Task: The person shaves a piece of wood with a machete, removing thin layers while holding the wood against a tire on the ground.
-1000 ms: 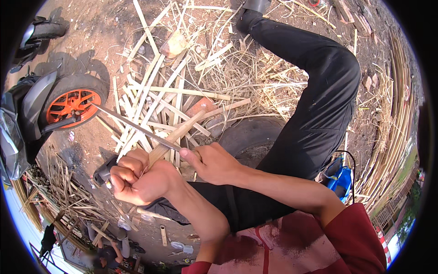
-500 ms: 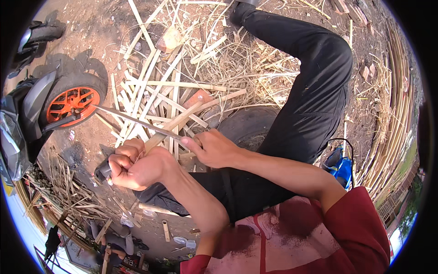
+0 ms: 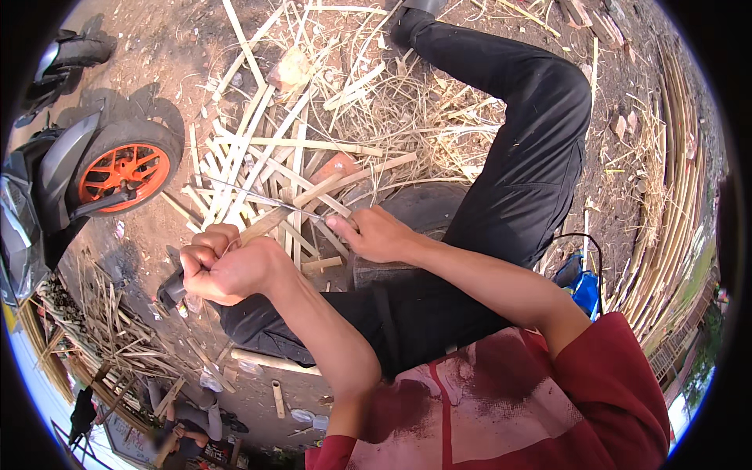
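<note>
My left hand [image 3: 235,265] is closed around the near end of a flat bamboo strip [image 3: 291,210], which points away to the upper right. In my right hand [image 3: 381,235] is a knife [image 3: 258,196] with a long, thin blade. The hand is closed, thumb along the near end of the knife, its handle mostly hidden by the fingers. The blade reaches left across the strip, seen nearly edge-on. Whether it touches the strip I cannot tell. Beneath both lies a criss-cross heap of split bamboo strips [image 3: 258,141].
Beyond the heap, pale shavings [image 3: 439,125] cover the dirt. A tyre [image 3: 427,210] lies by my black-trousered leg [image 3: 540,133]. Left stands a motorbike with an orange wheel [image 3: 125,176]. Long bamboo poles [image 3: 677,188] and a blue bag [image 3: 581,286] are at right. Another person [image 3: 188,427] is at lower left.
The knife has shifted right along the strip, and its blade looks thinner and more edge-on. My left hand keeps its grip on the bamboo strip. The view has shifted slightly.
</note>
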The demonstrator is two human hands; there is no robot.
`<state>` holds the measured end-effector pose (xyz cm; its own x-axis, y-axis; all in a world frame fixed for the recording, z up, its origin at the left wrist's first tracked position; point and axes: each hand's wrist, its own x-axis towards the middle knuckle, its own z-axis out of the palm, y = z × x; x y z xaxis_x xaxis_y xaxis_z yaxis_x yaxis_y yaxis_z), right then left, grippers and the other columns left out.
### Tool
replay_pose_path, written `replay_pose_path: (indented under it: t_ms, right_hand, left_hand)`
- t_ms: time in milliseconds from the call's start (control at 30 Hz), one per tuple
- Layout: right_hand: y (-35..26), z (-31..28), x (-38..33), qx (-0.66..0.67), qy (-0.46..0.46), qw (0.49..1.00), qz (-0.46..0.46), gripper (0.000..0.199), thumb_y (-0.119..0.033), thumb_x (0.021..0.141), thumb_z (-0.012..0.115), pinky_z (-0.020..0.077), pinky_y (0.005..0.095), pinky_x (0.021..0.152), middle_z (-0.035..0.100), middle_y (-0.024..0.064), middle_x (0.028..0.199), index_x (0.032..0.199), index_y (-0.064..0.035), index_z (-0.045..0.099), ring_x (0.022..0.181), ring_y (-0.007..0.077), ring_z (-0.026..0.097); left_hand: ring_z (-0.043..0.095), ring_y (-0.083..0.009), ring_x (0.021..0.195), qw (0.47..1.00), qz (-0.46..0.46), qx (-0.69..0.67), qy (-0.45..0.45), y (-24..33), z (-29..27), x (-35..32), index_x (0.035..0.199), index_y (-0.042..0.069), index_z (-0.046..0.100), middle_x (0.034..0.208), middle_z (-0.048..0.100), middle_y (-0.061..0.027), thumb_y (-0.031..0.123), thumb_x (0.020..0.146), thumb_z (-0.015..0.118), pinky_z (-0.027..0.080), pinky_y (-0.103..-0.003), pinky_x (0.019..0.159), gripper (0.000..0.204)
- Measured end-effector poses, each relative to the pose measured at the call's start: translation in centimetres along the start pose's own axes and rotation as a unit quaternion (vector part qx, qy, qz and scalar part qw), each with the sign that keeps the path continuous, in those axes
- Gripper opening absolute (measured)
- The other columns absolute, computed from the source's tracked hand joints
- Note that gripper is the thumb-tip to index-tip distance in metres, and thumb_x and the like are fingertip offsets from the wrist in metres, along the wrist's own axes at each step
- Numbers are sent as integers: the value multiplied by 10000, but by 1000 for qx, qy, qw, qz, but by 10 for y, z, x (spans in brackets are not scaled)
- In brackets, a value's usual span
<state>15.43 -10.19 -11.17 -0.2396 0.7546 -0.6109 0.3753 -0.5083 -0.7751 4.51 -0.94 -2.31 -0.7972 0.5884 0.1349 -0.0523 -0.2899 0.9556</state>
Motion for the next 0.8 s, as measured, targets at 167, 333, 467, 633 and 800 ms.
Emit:
replay_pose_path:
  t_ms: [167,333,467,633,800]
  right_hand:
    - [-8,-17,1,-51,22,998,-26,788,-580,1019,412,509,536,700,606,307,654,725,108,661,710,479,645]
    - [-3,-24,3,-112,70,991,-2,792,-575,1024,412,509,532,683,578,300,595,682,98,648,666,472,644]
    - [25,-16,-1,-72,11,996,53,794,-577,1024,395,531,530,763,617,313,666,718,101,670,776,475,668]
    - [9,-23,12,-96,66,993,-3,746,-540,1033,392,534,523,761,634,313,696,760,86,692,775,462,677]
    - [-4,-41,25,-100,46,993,41,759,-577,1018,384,547,525,815,685,299,786,803,73,711,839,453,693]
  left_hand:
    - [201,-131,480,999,11,8,49,-2,21,6,615,162,202,542,206,1,200,886,431,158,-287,483,357]
    - [212,-134,463,995,29,8,100,-12,39,31,588,147,219,516,237,-19,183,855,431,153,-288,464,343]
    - [257,-140,473,996,55,63,22,-18,39,18,579,139,232,506,275,-31,201,830,421,184,-294,472,321]
    - [239,-165,450,998,22,66,-4,-20,39,40,582,137,238,493,261,-46,249,838,400,190,-301,437,323]
    - [328,-192,432,995,44,84,10,-27,39,32,560,119,274,482,296,-61,231,868,408,293,-319,423,355]
